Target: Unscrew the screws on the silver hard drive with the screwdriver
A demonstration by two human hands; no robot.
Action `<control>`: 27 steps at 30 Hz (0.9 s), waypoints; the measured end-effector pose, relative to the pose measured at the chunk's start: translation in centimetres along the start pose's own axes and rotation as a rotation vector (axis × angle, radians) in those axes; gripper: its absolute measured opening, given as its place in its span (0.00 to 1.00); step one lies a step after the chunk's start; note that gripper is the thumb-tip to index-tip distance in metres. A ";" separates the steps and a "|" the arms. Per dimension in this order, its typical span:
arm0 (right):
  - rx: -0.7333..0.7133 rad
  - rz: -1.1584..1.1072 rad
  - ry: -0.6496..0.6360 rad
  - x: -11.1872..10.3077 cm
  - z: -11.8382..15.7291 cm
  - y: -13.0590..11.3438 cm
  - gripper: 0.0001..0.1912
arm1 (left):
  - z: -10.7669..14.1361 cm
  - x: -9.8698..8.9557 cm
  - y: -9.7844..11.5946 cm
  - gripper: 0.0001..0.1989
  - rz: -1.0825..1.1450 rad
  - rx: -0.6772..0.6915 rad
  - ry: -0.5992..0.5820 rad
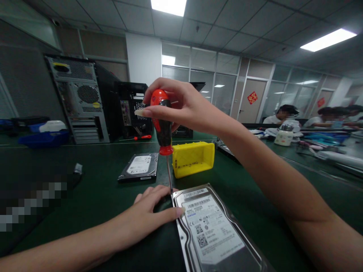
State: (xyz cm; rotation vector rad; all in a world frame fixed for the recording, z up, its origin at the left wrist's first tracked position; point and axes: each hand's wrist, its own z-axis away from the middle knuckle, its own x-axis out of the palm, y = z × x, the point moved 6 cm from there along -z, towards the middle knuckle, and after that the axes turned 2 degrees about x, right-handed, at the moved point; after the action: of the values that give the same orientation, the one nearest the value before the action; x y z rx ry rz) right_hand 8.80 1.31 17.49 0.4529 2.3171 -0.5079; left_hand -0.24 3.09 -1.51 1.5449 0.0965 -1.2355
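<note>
A silver hard drive (211,226) with a white label lies in front of me on the green table. My left hand (154,206) grips its far left corner, with the thumb on the top face and the fingers along the side. In my right hand (176,100) is a red and black screwdriver (163,128), held upright by its handle. Its tip meets the drive's far left corner; whether a screw sits under it I cannot make out. Just beyond stands a yellow plastic bin (194,158) on its side, with small dark pieces inside.
A second hard drive (138,167) lies to the left of the bin. Behind it are a red-handled screwdriver (142,137) and computer cases (82,98). A blue tray (44,138) is at far left, a cable (78,170) nearer. People sit at right, beyond a bottle (283,135).
</note>
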 end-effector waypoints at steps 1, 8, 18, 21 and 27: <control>0.006 0.012 0.012 0.0 0.1 -0.2 0.16 | 0.0 0.1 -0.1 0.35 -0.001 -0.001 -0.005; 0.045 0.153 0.072 0.3 0.3 -1.4 0.19 | 0.0 0.0 -0.4 0.37 0.013 -0.022 0.018; 0.113 0.425 0.215 -0.3 0.6 -1.0 0.23 | -0.2 0.0 -0.5 0.37 0.014 -0.004 -0.008; 0.156 0.503 0.262 -0.5 0.7 -0.6 0.26 | -0.2 0.0 -0.6 0.37 0.014 -0.013 -0.008; 0.254 0.627 0.282 -1.0 0.8 0.4 0.33 | -0.2 0.1 -0.5 0.36 0.021 -0.018 -0.023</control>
State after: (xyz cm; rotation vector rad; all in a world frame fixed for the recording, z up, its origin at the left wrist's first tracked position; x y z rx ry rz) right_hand 10.12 1.11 17.60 1.3910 2.2044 -0.4409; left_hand -0.40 3.36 -2.00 1.5126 0.0763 -1.2326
